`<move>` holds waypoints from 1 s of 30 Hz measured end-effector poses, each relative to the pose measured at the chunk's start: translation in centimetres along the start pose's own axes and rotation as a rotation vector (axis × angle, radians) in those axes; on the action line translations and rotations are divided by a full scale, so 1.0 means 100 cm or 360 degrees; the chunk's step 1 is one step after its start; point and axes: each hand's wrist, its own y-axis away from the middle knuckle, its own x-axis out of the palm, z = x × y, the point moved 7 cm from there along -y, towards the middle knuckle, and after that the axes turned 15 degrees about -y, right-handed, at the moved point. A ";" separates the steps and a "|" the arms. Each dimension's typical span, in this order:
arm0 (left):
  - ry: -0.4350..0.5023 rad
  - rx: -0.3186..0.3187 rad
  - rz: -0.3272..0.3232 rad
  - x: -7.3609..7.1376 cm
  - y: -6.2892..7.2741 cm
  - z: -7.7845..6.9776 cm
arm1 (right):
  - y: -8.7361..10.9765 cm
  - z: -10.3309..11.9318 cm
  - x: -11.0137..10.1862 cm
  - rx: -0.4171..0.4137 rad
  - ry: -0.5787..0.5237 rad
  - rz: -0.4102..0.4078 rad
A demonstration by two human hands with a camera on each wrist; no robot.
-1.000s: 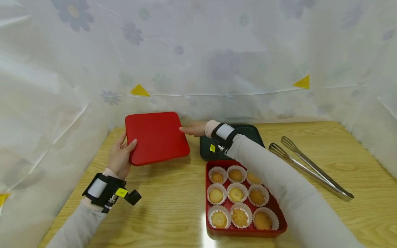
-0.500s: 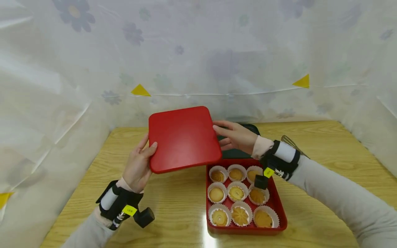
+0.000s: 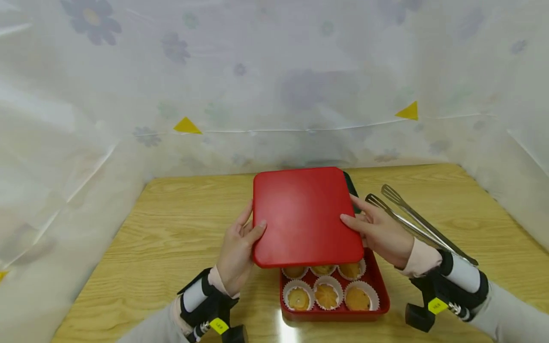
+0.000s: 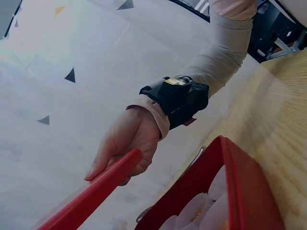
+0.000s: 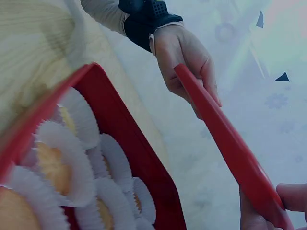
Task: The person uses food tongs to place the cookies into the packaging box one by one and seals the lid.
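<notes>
A flat red square lid point(image 3: 304, 214) is held up by both hands over the back part of a red box point(image 3: 334, 315). My left hand point(image 3: 238, 247) grips the lid's left edge, thumb on top and fingers beneath. On the opposite edge my right hand point(image 3: 386, 231) holds it the same way, thumb over the top face. Cookies in white paper cups point(image 3: 326, 293) fill the box; the front row shows fully, while the lid hides those behind. In the right wrist view, a gap shows between the tilted lid point(image 5: 230, 139) and the box wall point(image 5: 129, 124).
Metal tongs point(image 3: 420, 224) lie on the wooden table point(image 3: 171, 238) to the right, partly behind my right wrist. A dark green tray point(image 3: 350, 186) sticks out from behind the lid. A pale flowered sheet point(image 3: 266, 85) encloses the table's back and sides.
The lid has travelled right, from the table's left side to above the box. My right hand, earlier with fingers outstretched toward the lid, now grips its right edge.
</notes>
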 end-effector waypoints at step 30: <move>-0.0947 0.0296 0.0615 0.028 0.049 0.037 | 0.080 -0.034 -0.015 -0.0253 0.1267 -0.0463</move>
